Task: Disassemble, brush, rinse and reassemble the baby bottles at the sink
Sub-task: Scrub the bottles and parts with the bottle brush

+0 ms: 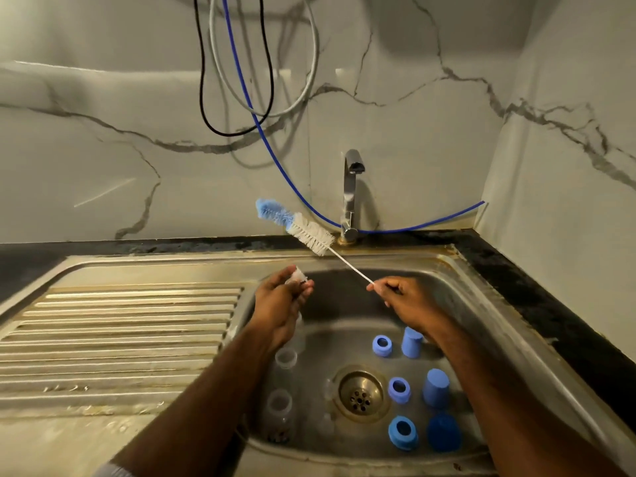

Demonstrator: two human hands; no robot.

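Note:
My left hand [280,299] holds a small clear teat [298,275] above the left side of the sink basin [344,297]. My right hand [401,297] pinches the thin wire handle of a bottle brush [303,228], whose white and blue bristles point up and left toward the wall. Clear bottle bodies [280,404] stand in the basin's left part. Blue collar rings [382,346] and blue caps [436,388] sit on the basin floor at the right of the drain [360,394].
A chrome tap [351,191] rises behind the basin, with no water visible. A ribbed steel drainboard [120,332] lies to the left. A blue hose [268,146] and cables hang down the marble wall. A dark countertop [550,311] borders the sink at the right.

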